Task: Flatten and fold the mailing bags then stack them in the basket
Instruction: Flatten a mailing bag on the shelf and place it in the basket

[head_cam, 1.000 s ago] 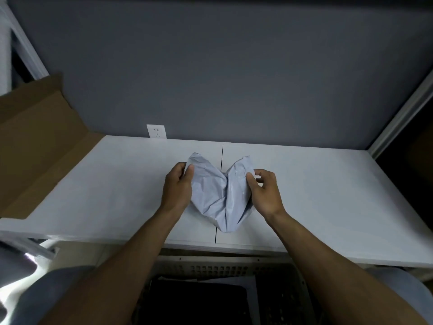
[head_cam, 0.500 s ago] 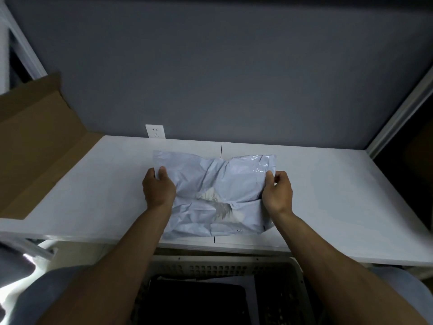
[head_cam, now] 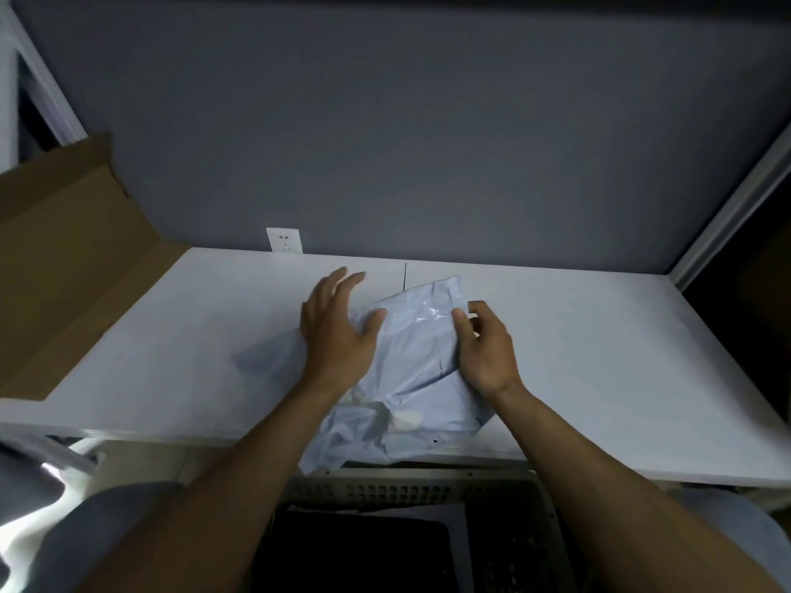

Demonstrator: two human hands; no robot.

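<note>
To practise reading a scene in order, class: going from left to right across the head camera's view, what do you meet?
Cardboard → wall socket → left hand → right hand. The mailing bag overlaps both hands, so it is left out.

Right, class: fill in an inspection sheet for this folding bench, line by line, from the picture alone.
Surface: white table, seam down the middle.
Job's things: one creased mailing bag on the table, a corner hanging over the front edge; basket below that edge.
Clutter: cardboard box at the left.
Grippers: left hand open, spread over the bag; right hand pinches its right edge.
Cables: nothing seen.
Surroundings: grey wall, wall socket.
</note>
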